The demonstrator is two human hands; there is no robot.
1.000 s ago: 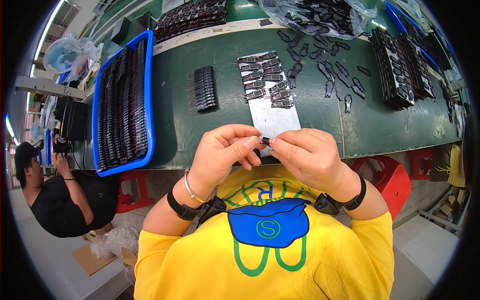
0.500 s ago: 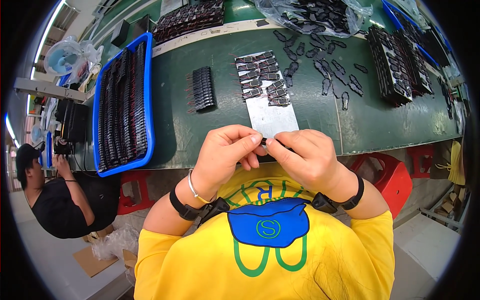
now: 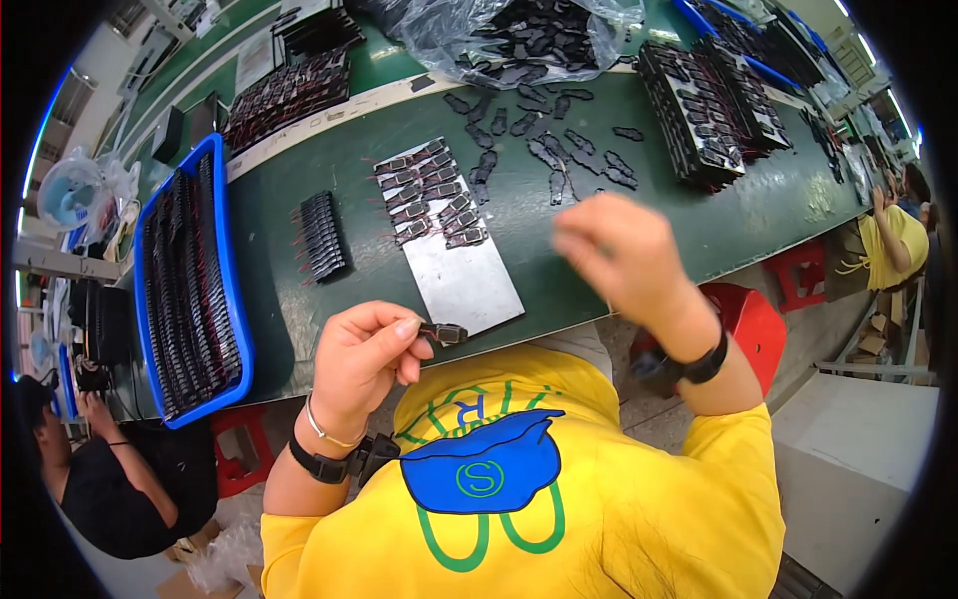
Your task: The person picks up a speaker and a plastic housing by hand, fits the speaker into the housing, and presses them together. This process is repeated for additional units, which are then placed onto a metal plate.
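Note:
Near the front table edge, my left hand point(image 3: 361, 354) pinches a small black speaker module point(image 3: 452, 333) with a rectangular block at its end. My right hand point(image 3: 631, 255) is raised at the table's front edge, nearest to the loose black plastic pieces point(image 3: 584, 150). Motion blurs its fingers, so I cannot tell whether it holds anything. Between the hands lies a flat silvery plate point(image 3: 467, 290); two columns of similar modules with red wires point(image 3: 439, 190) cover its far half. Left of it stands a tight row of black modules point(image 3: 319, 235).
A long blue tray point(image 3: 242, 344) packed with black modules is on the left. A clear plastic bag point(image 3: 419, 35) of black pieces lies at the back, with stacked loaded plates point(image 3: 689, 120) at right. Red stools point(image 3: 743, 329) stand below the edge. Other people work at both sides.
My hands have come apart. The left keeps the module and has shifted left; the right has moved up and away over the table edge. The whole view has also turned somewhat.

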